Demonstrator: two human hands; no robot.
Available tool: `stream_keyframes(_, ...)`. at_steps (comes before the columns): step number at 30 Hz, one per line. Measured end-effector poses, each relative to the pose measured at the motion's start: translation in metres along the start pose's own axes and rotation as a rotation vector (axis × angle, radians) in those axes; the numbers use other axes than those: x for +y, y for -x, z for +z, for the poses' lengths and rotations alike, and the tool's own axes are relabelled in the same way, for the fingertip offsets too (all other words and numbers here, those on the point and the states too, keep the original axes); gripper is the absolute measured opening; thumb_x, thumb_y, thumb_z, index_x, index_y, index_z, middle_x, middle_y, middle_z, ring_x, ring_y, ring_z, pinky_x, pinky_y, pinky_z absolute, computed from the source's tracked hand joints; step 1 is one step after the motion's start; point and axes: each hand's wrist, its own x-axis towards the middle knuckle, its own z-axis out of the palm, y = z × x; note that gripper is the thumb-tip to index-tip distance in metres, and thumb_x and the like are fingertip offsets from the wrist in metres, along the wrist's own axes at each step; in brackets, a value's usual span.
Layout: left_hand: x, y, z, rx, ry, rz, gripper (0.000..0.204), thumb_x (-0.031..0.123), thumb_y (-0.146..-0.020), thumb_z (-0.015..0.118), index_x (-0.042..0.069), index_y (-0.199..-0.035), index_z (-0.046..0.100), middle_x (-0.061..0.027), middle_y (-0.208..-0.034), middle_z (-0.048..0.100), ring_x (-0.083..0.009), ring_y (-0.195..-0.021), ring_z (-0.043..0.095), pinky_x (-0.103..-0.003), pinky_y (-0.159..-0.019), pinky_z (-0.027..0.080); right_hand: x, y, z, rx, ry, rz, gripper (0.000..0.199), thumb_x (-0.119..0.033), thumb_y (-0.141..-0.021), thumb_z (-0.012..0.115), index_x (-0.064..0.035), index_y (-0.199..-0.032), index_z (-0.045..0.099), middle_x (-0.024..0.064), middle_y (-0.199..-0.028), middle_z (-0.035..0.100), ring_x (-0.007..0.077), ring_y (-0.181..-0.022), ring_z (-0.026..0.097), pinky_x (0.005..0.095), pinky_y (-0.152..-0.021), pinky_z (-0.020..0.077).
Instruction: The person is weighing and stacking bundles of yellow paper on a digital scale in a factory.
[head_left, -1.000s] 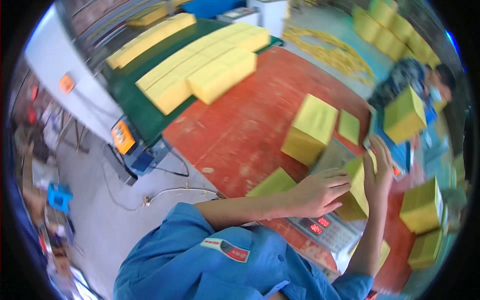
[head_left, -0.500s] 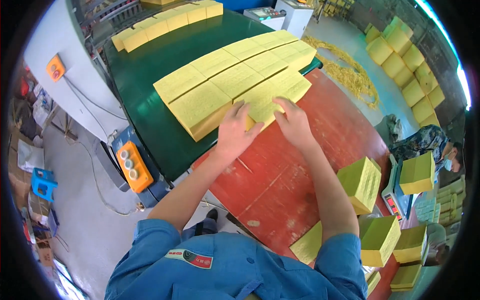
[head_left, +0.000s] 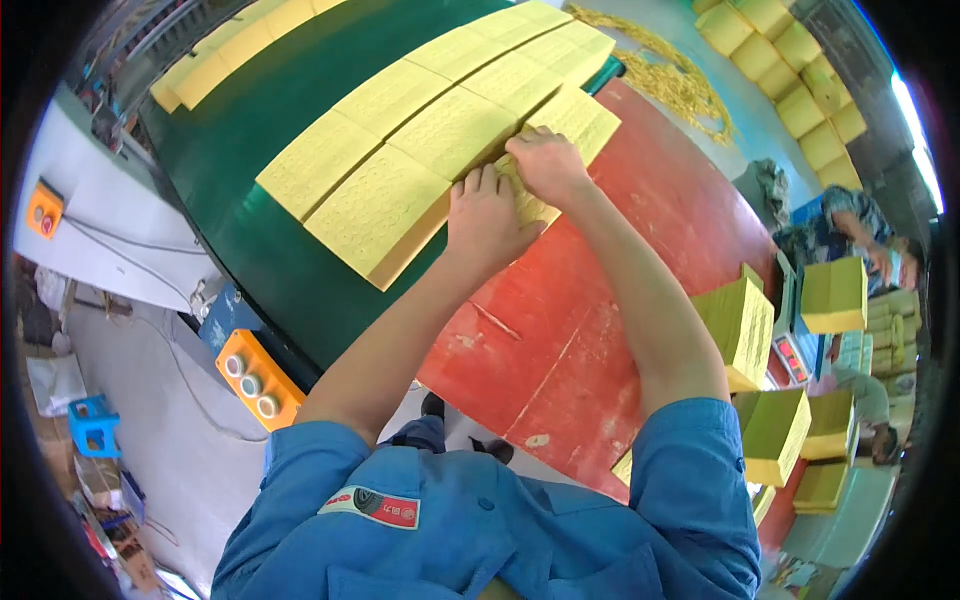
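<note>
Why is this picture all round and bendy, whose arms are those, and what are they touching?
There's no robot here, just a person. A wide fisheye camera on their head looks down, making straight edges look curved. The left hand and right hand are bare, and both touch a yellow block. I can't tell how tightly they hold it. Beside it, more yellow blocks sit in rows on a green surface. The red table has other yellow stacks towards the right.
</note>
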Motion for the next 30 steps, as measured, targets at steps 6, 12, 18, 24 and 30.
stream_keyframes(6, 0.019, 0.026, -0.002, -0.179, 0.250, 0.266, 0.082, 0.046, -0.069, 0.078, -0.006, -0.127, 0.051, -0.0253, -0.138, 0.045, -0.0380, -0.131, 0.041, -0.048, -0.108, 0.033, 0.003, 0.069, -0.043, -0.281, 0.090, 0.119, 0.013, -0.015, -0.084, 0.057, -0.0098, -0.090, 0.067, 0.0068, -0.096, 0.068, 0.0270, -0.097, 0.062, 0.0424, -0.084, 0.0508)
stream_keyframes(12, 0.074, 0.080, -0.014, -0.431, 0.355, 0.686, 0.084, 0.034, -0.066, 0.079, -0.003, -0.135, 0.047, -0.0213, -0.146, 0.039, -0.0361, -0.140, 0.032, -0.057, -0.112, 0.026, 0.002, 0.239, -0.121, -0.404, -0.293, 0.379, 0.036, -0.038, -0.088, 0.058, -0.0031, -0.089, 0.067, 0.0185, -0.088, 0.067, 0.0367, -0.090, 0.065, 0.0461, -0.080, 0.0497)
stream_keyframes(18, 0.084, 0.136, -0.050, -0.602, 0.291, 0.813, 0.075, 0.028, -0.072, 0.071, -0.001, -0.137, 0.046, -0.0187, -0.151, 0.035, -0.0349, -0.143, 0.028, -0.057, -0.114, 0.023, -0.062, 0.327, -0.140, -0.531, -0.652, 0.525, 0.043, -0.044, -0.088, 0.058, -0.0018, -0.091, 0.063, 0.0210, -0.088, 0.067, 0.0398, -0.088, 0.064, 0.0483, -0.078, 0.0481)
stream_keyframes(24, 0.083, 0.284, -0.046, -0.069, 1.028, -0.490, 0.065, 0.032, -0.089, 0.065, 0.003, -0.142, 0.040, -0.0168, -0.145, 0.040, -0.0295, -0.134, 0.040, -0.044, -0.109, 0.033, -0.123, 0.362, -0.141, -0.365, -0.593, 0.610, 0.049, -0.048, -0.090, 0.054, -0.0003, -0.093, 0.061, 0.0221, -0.086, 0.068, 0.0394, -0.084, 0.066, 0.0495, -0.076, 0.0499)
stream_keyframes(30, 0.106, 0.321, -0.034, -0.484, 1.439, -0.983, 0.048, 0.038, -0.099, 0.050, 0.012, -0.139, 0.043, -0.0109, -0.135, 0.052, -0.0288, -0.123, 0.051, -0.050, -0.099, 0.042, -0.145, 0.370, -0.140, -0.315, -0.610, 0.642, 0.050, -0.050, -0.091, 0.050, -0.0024, -0.097, 0.065, 0.0200, -0.088, 0.070, 0.0360, -0.084, 0.069, 0.0492, -0.073, 0.0529)
